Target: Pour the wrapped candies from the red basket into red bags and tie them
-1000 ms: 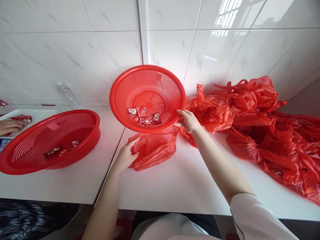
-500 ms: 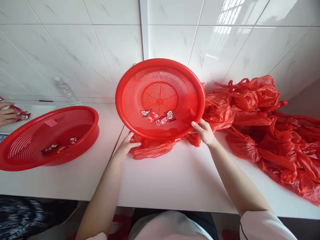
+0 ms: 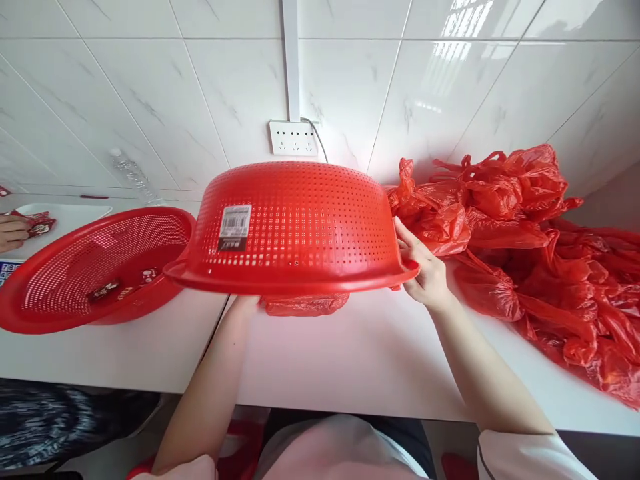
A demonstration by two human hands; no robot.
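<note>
A red perforated basket [image 3: 300, 227] is tipped over in front of me, its rim facing down and its labelled outer side showing. My right hand [image 3: 424, 267] grips the basket's right edge. Behind the near rim, my left hand [image 3: 246, 303] is mostly hidden, with only the wrist side showing, so its fingers cannot be made out. Beneath the basket lies a red plastic bag [image 3: 305, 306] on the white table [image 3: 350, 360]. The basket's inside is out of sight.
Many tied red bags [image 3: 530, 267] are heaped at the right. A second red basket [image 3: 165, 233] with a few wrapped packets [image 3: 104, 291] stands at the left. Past it are a clear bottle [image 3: 134, 175], a white tray [image 3: 80, 212] and another person's hand [image 3: 13, 232]. A socket strip [image 3: 293, 138] is on the wall.
The basket has turned from showing its inside with several packets to showing its outer side, rim down. My right hand has shifted slightly right; my left hand's fingers have gone behind the rim.
</note>
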